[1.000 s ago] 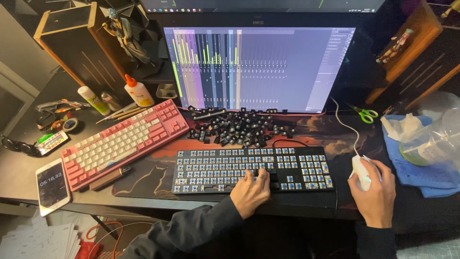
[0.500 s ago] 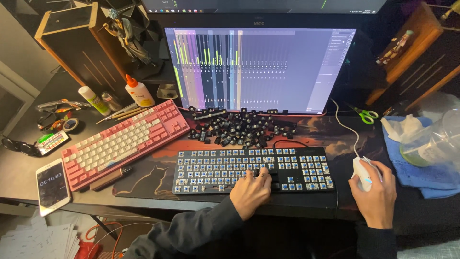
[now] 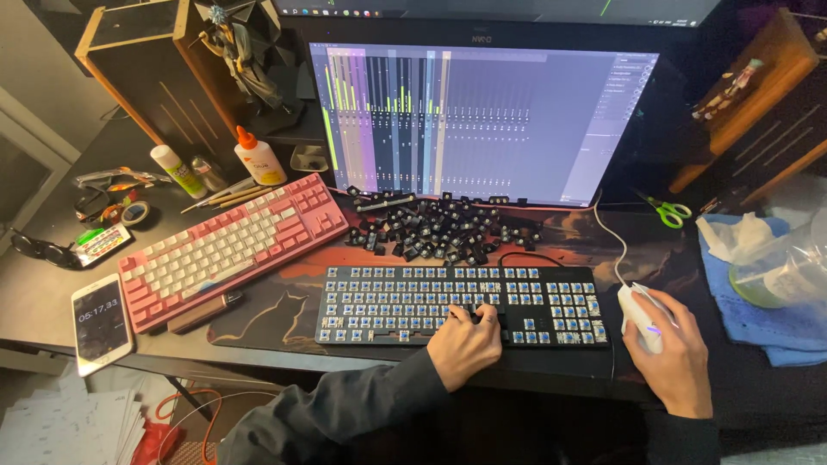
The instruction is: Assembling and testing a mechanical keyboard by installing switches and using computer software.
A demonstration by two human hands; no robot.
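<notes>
The black full-size keyboard with its keycaps stripped off [image 3: 461, 301] lies flat on the dark printed desk mat [image 3: 276, 301], directly under the left hand [image 3: 465, 344] and just left of the right hand [image 3: 676, 357]. Every row shows bare blue-stemmed switches in small square housings, so the cap removal looks finished; nothing has gone back on yet. The loose black plastic keycaps [image 3: 448, 226] sit in a scattered heap just beyond the left hand's fingertips, between the keyboard and the glowing flat monitor [image 3: 482, 120]. The left hand is curled, fingers pinched on something small and dark at the lower middle rows; what exactly it pinches I cannot tell. The right hand is closed over a smooth white corded mouse [image 3: 639, 312], palm down. Far to the left of the left hand rests a pink and white keyboard [image 3: 228, 245], fully capped, glossy, set at a slant, with a white smartphone [image 3: 100, 320] lying flat beyond it
</notes>
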